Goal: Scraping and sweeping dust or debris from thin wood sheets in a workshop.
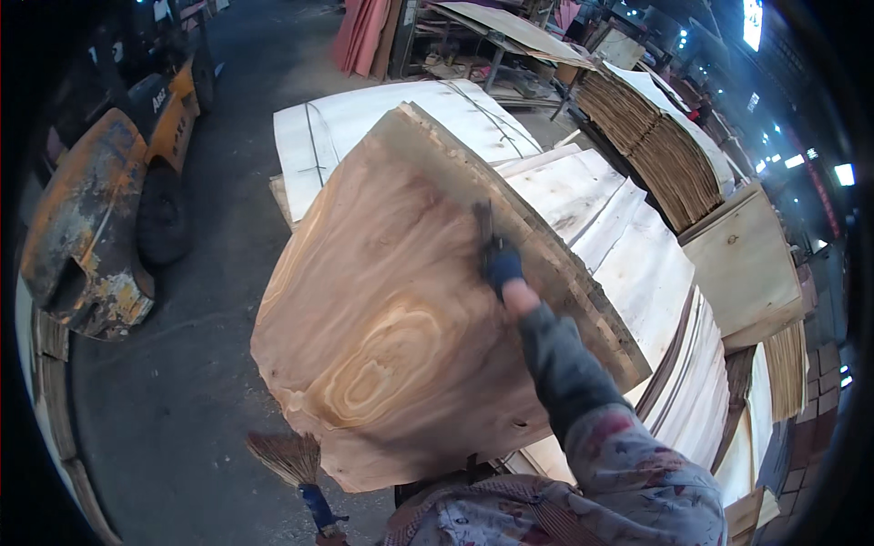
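My right hand point(503, 267), in what looks like a blue glove, reaches over a large wood veneer sheet point(391, 273) that tops the stack before me. Motion smears its dark finger end, so I cannot make out the fingers or whether they hold a tool. Swirling tan and reddish grain, with a pale oval figure, marks the sheet. Beside the hand, a rough, ragged strip point(583, 291) runs along the right edge. My left hand does not show. Below the sheet's lower left corner is a straw broom point(289, 458), bristles upward, with a blue-wrapped handle.
Pale strapped sheets point(364, 118) lie behind the stack, and more white veneer point(628, 246) spreads to the right. Farther right stand tall brown veneer piles point(651, 141). A worn orange forklift point(91, 227) is on the left, across the dark floor point(182, 409). At the back is a cluttered table point(510, 32).
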A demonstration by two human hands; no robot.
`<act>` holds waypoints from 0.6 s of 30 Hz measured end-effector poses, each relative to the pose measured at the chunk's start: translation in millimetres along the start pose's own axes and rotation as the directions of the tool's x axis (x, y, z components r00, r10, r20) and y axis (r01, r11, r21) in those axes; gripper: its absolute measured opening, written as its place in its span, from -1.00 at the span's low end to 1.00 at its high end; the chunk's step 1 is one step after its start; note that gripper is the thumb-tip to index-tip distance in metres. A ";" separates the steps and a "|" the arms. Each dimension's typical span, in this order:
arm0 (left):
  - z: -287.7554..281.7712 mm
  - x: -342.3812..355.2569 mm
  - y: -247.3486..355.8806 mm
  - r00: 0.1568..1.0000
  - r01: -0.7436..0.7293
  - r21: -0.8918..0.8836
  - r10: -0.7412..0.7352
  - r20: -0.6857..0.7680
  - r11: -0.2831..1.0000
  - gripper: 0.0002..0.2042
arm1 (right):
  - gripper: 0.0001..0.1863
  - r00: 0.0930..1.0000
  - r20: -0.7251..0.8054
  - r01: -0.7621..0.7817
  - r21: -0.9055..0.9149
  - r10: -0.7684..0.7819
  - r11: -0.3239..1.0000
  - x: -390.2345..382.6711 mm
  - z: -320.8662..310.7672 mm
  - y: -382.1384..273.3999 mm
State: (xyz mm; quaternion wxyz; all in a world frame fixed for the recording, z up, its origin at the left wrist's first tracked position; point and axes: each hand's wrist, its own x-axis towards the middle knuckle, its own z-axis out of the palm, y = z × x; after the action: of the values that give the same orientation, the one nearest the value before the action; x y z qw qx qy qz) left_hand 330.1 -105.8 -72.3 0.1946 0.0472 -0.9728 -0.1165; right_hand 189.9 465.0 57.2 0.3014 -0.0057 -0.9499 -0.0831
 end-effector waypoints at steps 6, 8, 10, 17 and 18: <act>-53.0 -58.0 -35.8 0.998 0.058 0.124 -0.061 0.016 0.991 -0.08 | -0.82 0.711 0.561 -0.658 0.743 0.425 0.120 -27.9 -4.8 -92.8; -61.8 -75.2 -36.6 0.998 0.049 0.139 -0.052 0.018 0.989 -0.07 | -0.79 0.736 0.494 -0.675 0.597 0.464 0.435 -47.5 -2.3 -103.8; -55.2 -78.3 -21.0 1.000 -0.018 0.104 0.015 0.021 0.994 -0.06 | -0.76 0.742 0.421 -0.528 0.847 0.522 0.067 -46.7 51.8 -54.8; -50.5 -104.9 -25.2 0.999 0.034 0.112 -0.036 0.019 0.993 0.00 | -0.74 0.498 0.347 -0.555 0.832 0.795 -0.015 -64.5 -4.6 -71.5; -39.2 -113.7 -40.7 0.999 0.018 0.119 -0.021 0.027 0.993 0.00 | -0.75 0.378 0.535 -0.611 0.757 0.756 -0.231 -102.8 -38.8 -99.4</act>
State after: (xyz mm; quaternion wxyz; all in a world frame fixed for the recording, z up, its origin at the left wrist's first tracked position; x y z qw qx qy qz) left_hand 451.9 -137.8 -88.9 0.1767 0.0667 -0.9801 -0.0610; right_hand 290.2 364.7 14.1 0.2967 -0.3570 -0.6092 0.6430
